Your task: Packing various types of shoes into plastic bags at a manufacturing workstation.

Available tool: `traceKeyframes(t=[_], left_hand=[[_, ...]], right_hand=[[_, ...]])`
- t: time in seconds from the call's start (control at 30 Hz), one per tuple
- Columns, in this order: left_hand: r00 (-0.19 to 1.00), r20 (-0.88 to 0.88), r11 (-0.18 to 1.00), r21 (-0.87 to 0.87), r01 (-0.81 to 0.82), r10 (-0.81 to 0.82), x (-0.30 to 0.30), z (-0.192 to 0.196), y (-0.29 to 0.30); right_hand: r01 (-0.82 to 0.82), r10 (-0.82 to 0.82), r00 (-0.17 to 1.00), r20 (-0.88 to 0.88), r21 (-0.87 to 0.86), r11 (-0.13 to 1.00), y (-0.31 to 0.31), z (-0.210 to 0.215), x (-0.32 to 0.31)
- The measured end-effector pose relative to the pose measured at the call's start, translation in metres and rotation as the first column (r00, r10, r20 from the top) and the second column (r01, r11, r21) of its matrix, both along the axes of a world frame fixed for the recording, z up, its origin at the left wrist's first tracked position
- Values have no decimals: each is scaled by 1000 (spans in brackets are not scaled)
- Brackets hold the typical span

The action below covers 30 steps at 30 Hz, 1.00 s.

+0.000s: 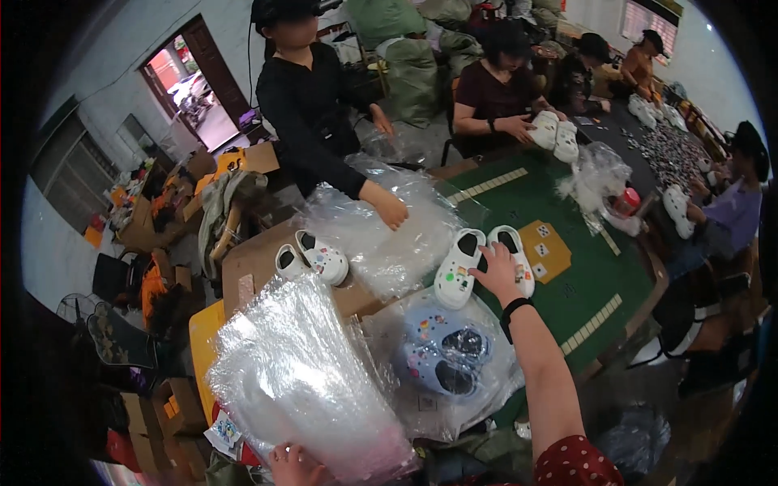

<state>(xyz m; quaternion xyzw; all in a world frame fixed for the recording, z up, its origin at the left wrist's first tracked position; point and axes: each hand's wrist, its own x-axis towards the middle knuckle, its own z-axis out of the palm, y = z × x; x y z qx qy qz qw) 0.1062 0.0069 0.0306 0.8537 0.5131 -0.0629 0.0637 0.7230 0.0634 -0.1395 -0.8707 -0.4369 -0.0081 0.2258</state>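
My right hand (500,274) reaches over a pair of white clogs with colourful charms. Its spread fingers touch the tops of the left clog (455,279) and the right clog (524,275). Just below lies a pair of light blue clogs (442,352) with charms, inside a clear plastic bag (498,368). At the lower edge my left hand (293,466) lies against the near side of a thick stack of clear plastic bags (296,364), fingers apart and partly cut off by the frame.
Another pair of white clogs (324,261) sits on cardboard behind the stack. Loose clear plastic sheets (397,235) cover the table's middle. A co-worker in black (312,113) stands opposite, one hand over the plastic. Another seated person holds white clogs (555,136) at the green table (494,202).
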Motion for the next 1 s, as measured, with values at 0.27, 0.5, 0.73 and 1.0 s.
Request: traceKeyframes(t=[0.27,0.5,0.73,1.0], left_hand=[[986,96,990,-44,-135,139,26,15,-2],[973,155,985,-69,-161,170,14,-2,-2],[982,138,992,-30,-127,130,4,-6,-6],[964,254,996,26,-87,78,0,-6,0]], right_hand=[[99,-188,970,-156,-451,887,46,-12,26],[-197,-44,928,-369,-589,784,19,-24,82],[-86,-28,958,-284,-380,921,-26,-25,73],[314,-105,590,-801,107,943,-92,74,47]])
